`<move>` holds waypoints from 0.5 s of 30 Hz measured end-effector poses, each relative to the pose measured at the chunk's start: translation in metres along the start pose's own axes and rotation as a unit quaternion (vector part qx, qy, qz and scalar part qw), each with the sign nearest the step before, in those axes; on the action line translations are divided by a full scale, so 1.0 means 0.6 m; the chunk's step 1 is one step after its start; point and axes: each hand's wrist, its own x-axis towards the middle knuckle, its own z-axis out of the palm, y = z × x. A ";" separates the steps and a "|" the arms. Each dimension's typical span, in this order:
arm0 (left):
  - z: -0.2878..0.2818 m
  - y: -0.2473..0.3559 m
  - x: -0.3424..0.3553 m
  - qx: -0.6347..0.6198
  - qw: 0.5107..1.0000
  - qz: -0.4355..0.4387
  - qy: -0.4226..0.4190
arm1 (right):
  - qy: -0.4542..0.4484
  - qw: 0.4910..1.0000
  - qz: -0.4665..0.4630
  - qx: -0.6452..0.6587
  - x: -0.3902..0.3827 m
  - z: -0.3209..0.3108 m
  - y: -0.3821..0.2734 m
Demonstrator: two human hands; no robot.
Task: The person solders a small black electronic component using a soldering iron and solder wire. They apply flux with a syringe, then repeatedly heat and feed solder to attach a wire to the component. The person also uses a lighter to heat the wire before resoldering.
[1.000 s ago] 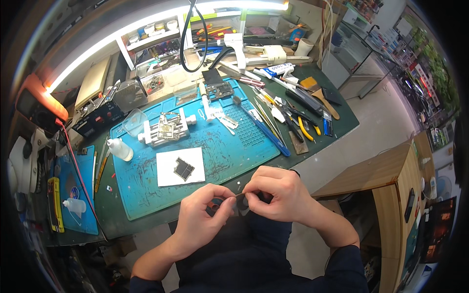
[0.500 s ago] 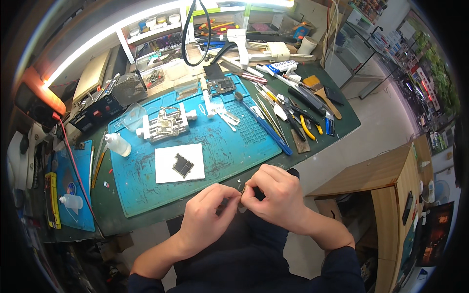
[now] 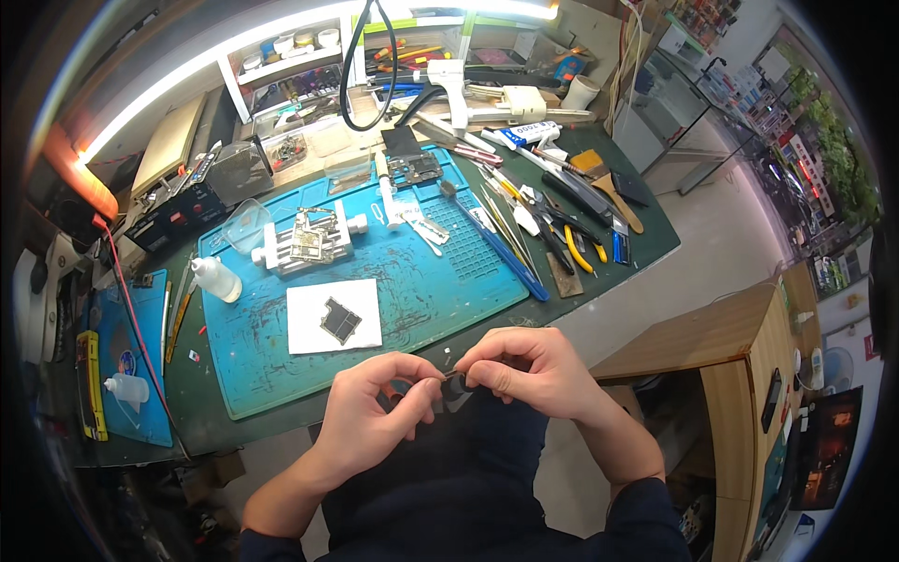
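Board [image 3: 342, 320] on sheet [image 3: 304, 304]; clamp [image 3: 279, 255] behind sheet; bottle [image 3: 217, 279] left of clamp

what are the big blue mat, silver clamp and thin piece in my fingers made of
Big blue mat: probably silicone or rubber, matte, with moulded recesses. Silver clamp: likely metal, from its greyish sheen. Thin piece: brownish, too small to tell.

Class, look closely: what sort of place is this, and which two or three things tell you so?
Probably an electronics repair bench: a small circuit board sits in a silver clamping holder on a blue work mat, with yellow-handled pliers among the tools nearby.
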 end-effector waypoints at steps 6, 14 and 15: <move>0.003 0.002 0.001 0.007 1.000 -0.006 -0.013 | 0.012 0.999 -0.034 -0.006 -0.001 0.007 0.004; 0.011 0.007 0.006 0.058 0.998 0.016 -0.020 | 0.041 0.986 -0.097 -0.132 -0.005 0.010 0.007; 0.011 0.006 0.006 0.065 0.997 0.022 -0.020 | 0.044 0.985 -0.098 -0.135 -0.006 0.012 0.007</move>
